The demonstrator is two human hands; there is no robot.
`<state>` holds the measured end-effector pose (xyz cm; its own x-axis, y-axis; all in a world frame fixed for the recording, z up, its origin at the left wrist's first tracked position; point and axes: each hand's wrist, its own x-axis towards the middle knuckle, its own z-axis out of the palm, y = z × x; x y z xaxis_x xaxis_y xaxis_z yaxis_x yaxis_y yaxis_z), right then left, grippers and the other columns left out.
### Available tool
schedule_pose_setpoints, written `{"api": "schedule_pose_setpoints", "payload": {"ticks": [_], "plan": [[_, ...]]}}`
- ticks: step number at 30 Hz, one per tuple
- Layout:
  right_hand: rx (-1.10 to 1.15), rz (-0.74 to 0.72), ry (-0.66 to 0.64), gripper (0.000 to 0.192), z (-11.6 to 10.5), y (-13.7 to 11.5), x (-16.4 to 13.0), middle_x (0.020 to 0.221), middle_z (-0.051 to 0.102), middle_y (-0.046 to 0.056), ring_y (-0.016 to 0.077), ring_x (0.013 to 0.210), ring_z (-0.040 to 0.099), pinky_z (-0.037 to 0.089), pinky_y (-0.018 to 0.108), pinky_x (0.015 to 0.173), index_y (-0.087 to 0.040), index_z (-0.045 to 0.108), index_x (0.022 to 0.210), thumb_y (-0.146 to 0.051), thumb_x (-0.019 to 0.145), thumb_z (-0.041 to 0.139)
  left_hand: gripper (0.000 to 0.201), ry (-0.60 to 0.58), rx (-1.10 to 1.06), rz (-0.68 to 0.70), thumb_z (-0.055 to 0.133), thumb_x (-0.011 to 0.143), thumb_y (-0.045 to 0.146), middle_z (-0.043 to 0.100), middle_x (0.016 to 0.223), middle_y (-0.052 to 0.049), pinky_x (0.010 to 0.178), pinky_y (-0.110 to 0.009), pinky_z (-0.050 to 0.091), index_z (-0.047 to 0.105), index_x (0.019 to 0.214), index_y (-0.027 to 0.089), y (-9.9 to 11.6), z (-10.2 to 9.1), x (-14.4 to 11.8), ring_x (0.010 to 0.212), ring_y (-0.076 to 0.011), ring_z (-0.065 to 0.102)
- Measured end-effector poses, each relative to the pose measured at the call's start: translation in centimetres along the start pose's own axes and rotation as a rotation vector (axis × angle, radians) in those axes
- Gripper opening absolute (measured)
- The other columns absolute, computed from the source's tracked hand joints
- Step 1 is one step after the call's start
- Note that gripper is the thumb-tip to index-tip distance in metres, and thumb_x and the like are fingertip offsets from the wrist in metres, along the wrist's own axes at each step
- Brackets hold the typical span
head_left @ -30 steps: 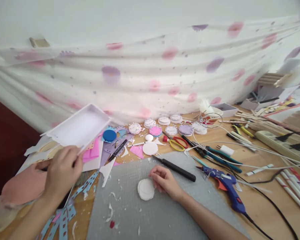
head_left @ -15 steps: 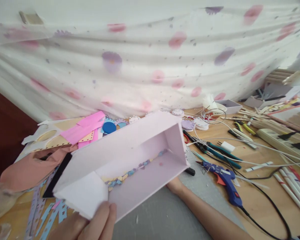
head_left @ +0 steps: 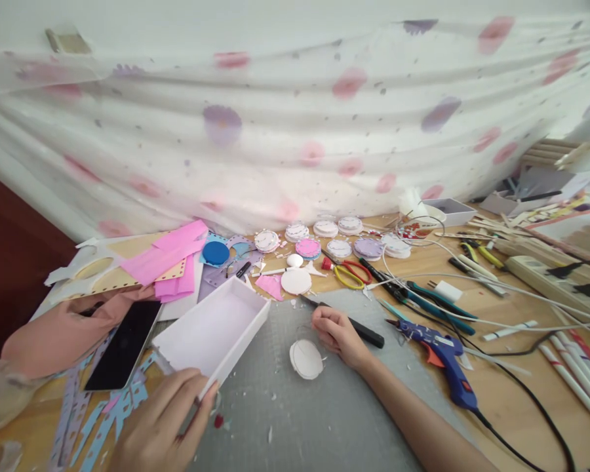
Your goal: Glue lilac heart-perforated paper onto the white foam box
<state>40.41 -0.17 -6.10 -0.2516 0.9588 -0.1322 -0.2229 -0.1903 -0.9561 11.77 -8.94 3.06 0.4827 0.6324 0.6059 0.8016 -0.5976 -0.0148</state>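
left hand [head_left: 162, 419] grips the near corner of the shallow white box [head_left: 214, 334], resting at the grey mat's [head_left: 299, 419] left edge on the table; right hand [head_left: 341, 337], fingers curled, touches the white foam disc [head_left: 306, 359] on the mat; judged step: box being set down; next calls for releasing it level.

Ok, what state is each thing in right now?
left hand: gripping the white box's near corner
white box: open side up, on the mat's edge
right hand: fingers curled, beside the white disc
white disc: flat on the mat
phone: screen dark
scissors: lying flat
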Motion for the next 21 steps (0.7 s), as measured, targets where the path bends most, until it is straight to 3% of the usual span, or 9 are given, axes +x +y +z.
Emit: {"api": "schedule_pose_setpoints", "payload": {"ticks": [5,8,10,12,13,15,18,21], "plan": [[-0.052,0.005,-0.02,0.024,0.5,0.2,-0.3,0.044,0.032,-0.011,0.0035,0.036,0.018,0.013,0.017,0.034,-0.018,0.051,0.065,-0.038,0.073,0.061,0.019,-0.072,-0.135,-0.132,0.048,0.092,0.024,0.072,0.08,-0.004,0.063,-0.021,0.055,0.066,0.087,0.023,1.5,2.5,-1.8,0.069,-0.0162,0.07],[-0.085,-0.001,-0.023,0.024,0.6,0.2,-0.3,0.045,0.032,-0.01,0.0039,0.037,0.019,0.013,0.018,0.035,-0.018,0.052,0.065,-0.038,0.074,0.06,0.021,-0.187,-0.302,-0.265,0.048,0.091,0.031,0.074,0.091,-0.004,0.053,-0.02,0.054,0.066,0.101,0.025,0.5,2.8,-1.5,0.056,-0.0131,0.067],[-0.1,-0.006,-0.027,0.023,0.7,0.2,-0.3,0.045,0.032,-0.01,0.0043,0.038,0.019,0.014,0.018,0.036,-0.018,0.052,0.065,-0.038,0.074,0.059,0.024,-0.196,-0.299,-0.398,0.047,0.092,0.033,0.074,0.09,-0.003,0.049,-0.021,0.053,0.065,0.105,0.025,-2.3,2.6,-0.1,0.049,-0.0117,0.063],[-0.113,-0.01,-0.033,0.022,0.7,0.2,-0.3,0.045,0.033,-0.009,0.0046,0.039,0.02,0.014,0.019,0.037,-0.018,0.052,0.065,-0.037,0.074,0.059,0.026,-0.219,-0.055,-0.503,0.045,0.092,0.033,0.073,0.085,-0.003,0.061,-0.024,0.055,0.064,0.105,0.021,-6.6,2.5,2.0,0.061,-0.0154,0.067],[-0.119,-0.011,-0.036,0.021,0.8,0.2,-0.2,0.045,0.033,-0.009,0.0049,0.039,0.021,0.015,0.019,0.037,-0.018,0.052,0.065,-0.036,0.074,0.059,0.028,-0.27,0.119,-0.476,0.042,0.093,0.031,0.071,0.099,-0.007,0.075,-0.028,0.054,0.062,0.107,0.017,-8.8,2.6,3.2,0.079,-0.0189,0.068],[-0.128,-0.013,-0.039,0.021,0.9,0.1,-0.2,0.045,0.034,-0.009,0.0052,0.039,0.022,0.015,0.019,0.038,-0.018,0.052,0.065,-0.036,0.074,0.059,0.031,-0.345,0.19,-0.441,0.043,0.091,0.02,0.063,0.117,-0.015,0.088,-0.036,0.049,0.058,0.115,0.011,-12.9,3.0,5.5,0.104,-0.0262,0.062],[-0.14,-0.017,-0.035,0.021,1.0,0.1,-0.1,0.046,0.034,-0.009,0.0054,0.039,0.023,0.016,0.019,0.038,-0.018,0.052,0.065,-0.036,0.074,0.058,0.024,-0.458,0.242,-0.41,0.049,0.088,0.013,0.063,0.114,-0.015,0.09,-0.042,0.048,0.061,0.109,0.009,-16.9,4.2,7.6,0.107,-0.0276,0.059],[-0.15,-0.022,-0.028,0.021,0.9,0.1,0.0,0.046,0.035,-0.008,0.0055,0.04,0.024,0.016,0.019,0.039,-0.018,0.051,0.065,-0.036,0.074,0.059,0.022,-0.501,0.272,-0.426,0.055,0.091,0.027,0.064,0.109,-0.008,0.086,-0.044,0.051,0.061,0.108,0.013,-19.2,4.8,8.5,0.099,-0.022,0.062]]}}
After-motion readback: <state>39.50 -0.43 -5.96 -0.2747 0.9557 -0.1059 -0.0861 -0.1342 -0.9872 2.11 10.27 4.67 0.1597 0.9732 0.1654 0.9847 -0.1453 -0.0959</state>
